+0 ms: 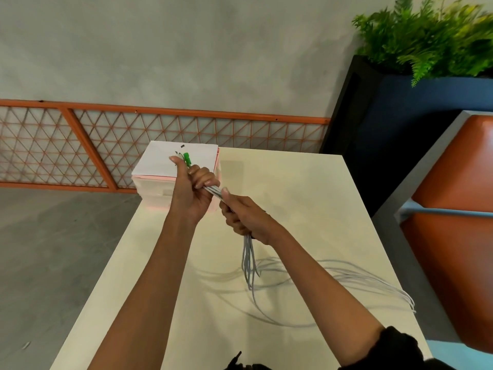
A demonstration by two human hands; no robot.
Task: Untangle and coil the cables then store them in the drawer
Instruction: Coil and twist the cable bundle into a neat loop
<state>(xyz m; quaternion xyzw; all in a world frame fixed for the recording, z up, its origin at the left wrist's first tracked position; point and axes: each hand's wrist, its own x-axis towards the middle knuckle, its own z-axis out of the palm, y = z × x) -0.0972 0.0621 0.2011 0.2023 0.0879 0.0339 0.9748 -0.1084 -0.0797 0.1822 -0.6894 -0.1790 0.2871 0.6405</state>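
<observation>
Two hands hold a bundle of pale grey cables [248, 263] above a cream desk [293, 196].
The left hand [190, 192] grips the bundle below its green connector [187, 158]; the right hand [246, 217] grips it just beneath. Loose loops trail onto the desk, near a small drawer unit [152, 190].

Table [293, 188], 1 o'clock: bare top is being left open for passage.
Drawer box [157, 182], 11 o'clock: far-left corner is being blocked.
Cables [247, 263], 4 o'clock: near top is being crossed by loose loops.
Orange seat [453, 263], 3 o'clock: right side is being hemmed in.
</observation>
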